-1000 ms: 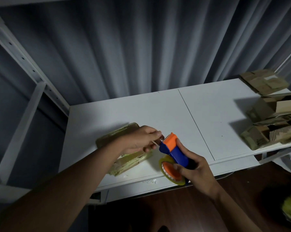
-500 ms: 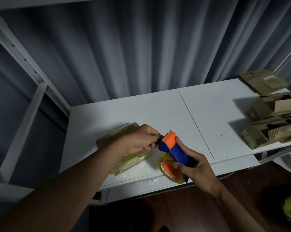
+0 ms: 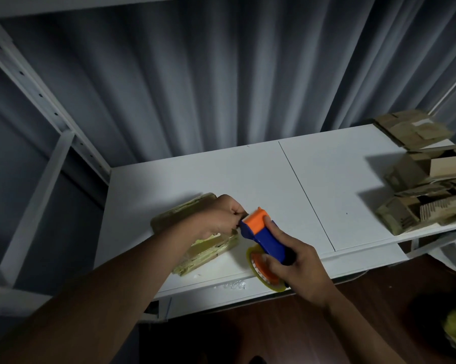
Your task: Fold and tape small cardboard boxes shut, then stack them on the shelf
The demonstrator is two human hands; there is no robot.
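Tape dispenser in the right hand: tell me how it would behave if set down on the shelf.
The tape dispenser looks like stiff plastic, probably light. Set down, it might tip onto its round roll. The right hand grips it easily, so it's likely not slippery.

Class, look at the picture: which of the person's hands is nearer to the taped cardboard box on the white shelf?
Left. The left hand is directly over the taped box; the right hand holds the tape dispenser beside it, to its right.
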